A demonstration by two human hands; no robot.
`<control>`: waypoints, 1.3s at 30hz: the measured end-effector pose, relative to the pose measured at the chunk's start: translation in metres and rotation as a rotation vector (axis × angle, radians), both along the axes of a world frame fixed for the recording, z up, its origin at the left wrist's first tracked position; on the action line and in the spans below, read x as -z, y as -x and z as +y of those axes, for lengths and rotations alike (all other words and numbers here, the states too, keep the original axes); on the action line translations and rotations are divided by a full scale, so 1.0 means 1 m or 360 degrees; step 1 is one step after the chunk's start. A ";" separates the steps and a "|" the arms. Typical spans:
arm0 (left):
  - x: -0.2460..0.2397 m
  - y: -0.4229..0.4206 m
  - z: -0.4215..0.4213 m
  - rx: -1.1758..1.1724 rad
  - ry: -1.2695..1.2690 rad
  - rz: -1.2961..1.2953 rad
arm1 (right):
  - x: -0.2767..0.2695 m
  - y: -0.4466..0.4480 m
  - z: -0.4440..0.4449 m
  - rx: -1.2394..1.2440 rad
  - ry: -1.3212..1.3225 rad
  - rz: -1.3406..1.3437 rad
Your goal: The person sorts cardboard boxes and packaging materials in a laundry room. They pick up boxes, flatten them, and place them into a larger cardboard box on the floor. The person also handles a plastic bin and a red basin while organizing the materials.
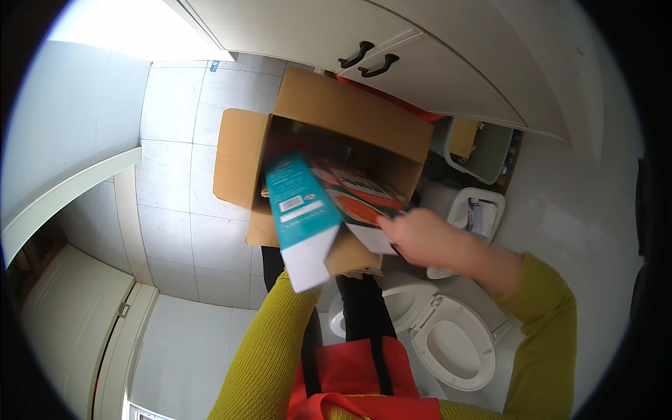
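My right hand grips the lower right edge of a printed cardboard box. One teal panel bears a barcode and writing; a red and dark green panel shows a picture of food. White end flaps stick out towards me. Whether both panels belong to a single box, I cannot tell. My left sleeve runs up to the teal panel, and my left hand is hidden behind it. The printed box is tilted over the mouth of a large open brown carton, whose dark inside is partly covered.
White cabinet doors with black handles stand beyond the carton. On the right are a grey-green bin, a white bin with items inside, and a toilet with its seat raised. Grey floor tiles extend left towards a door frame.
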State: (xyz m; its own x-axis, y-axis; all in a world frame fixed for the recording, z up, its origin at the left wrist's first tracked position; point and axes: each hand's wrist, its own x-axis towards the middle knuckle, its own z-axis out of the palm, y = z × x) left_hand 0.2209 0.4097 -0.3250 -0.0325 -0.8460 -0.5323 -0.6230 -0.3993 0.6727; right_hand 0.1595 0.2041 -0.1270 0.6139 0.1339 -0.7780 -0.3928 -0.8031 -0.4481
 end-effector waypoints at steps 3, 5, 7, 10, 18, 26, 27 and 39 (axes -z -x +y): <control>0.016 0.009 -0.013 -0.0015 0.0006 0.0085 | 0.056 -0.024 -0.002 -0.0214 -0.0070 -0.0006; 0.024 0.016 -0.019 -0.0048 -0.0109 0.0169 | 0.086 -0.031 0.001 -0.0220 -0.0035 0.0018; 0.027 0.018 -0.020 -0.0072 -0.0309 0.0265 | 0.099 -0.031 0.005 -0.0227 -0.0041 0.0018; 0.027 0.018 -0.021 -0.0093 -0.0529 0.0370 | 0.107 -0.032 0.022 -0.0243 -0.0128 -0.0006; -0.072 -0.040 -0.014 0.0075 -0.0031 0.0192 | 0.120 -0.042 0.049 -0.0261 -0.0118 -0.0075; -0.095 -0.145 -0.093 -0.0025 0.0179 0.0160 | 0.136 -0.041 0.065 -0.0133 -0.0016 -0.0033; -0.078 -0.145 -0.101 0.0060 0.0232 0.0086 | 0.132 -0.042 0.062 -0.0080 -0.0017 -0.0012; -0.039 -0.071 -0.095 0.0724 -0.0645 -0.0494 | 0.121 0.031 0.022 0.1126 -0.0353 -0.0369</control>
